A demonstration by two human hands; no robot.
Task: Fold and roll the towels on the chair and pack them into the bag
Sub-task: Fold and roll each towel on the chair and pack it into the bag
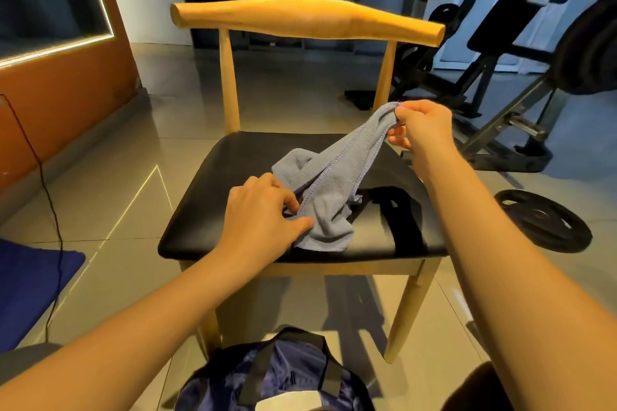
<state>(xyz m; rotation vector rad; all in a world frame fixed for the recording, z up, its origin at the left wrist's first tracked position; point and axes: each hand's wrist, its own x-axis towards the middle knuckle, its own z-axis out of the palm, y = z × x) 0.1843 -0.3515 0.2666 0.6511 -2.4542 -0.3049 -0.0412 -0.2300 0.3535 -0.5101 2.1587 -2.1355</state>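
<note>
We are opening out the towel (334, 170), which lies crumpled mid-seat on the chair (233, 163), reaching toward the front edge. Our right grip (422, 123) pinches one corner, lifted above the seat's rear right corner. Our left grip (263, 210) pinches the hem near the front edge. The bag (283, 374) sits on the floor below the front edge. Next, we judge, the left must find the matching corner, so we can pull the towel flat and fold it.

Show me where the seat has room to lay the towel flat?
Bare: the seat's left side, beside the left hand, and the back strip behind the towel. Crowded: middle and front right, with the towel and a black strap.
</note>
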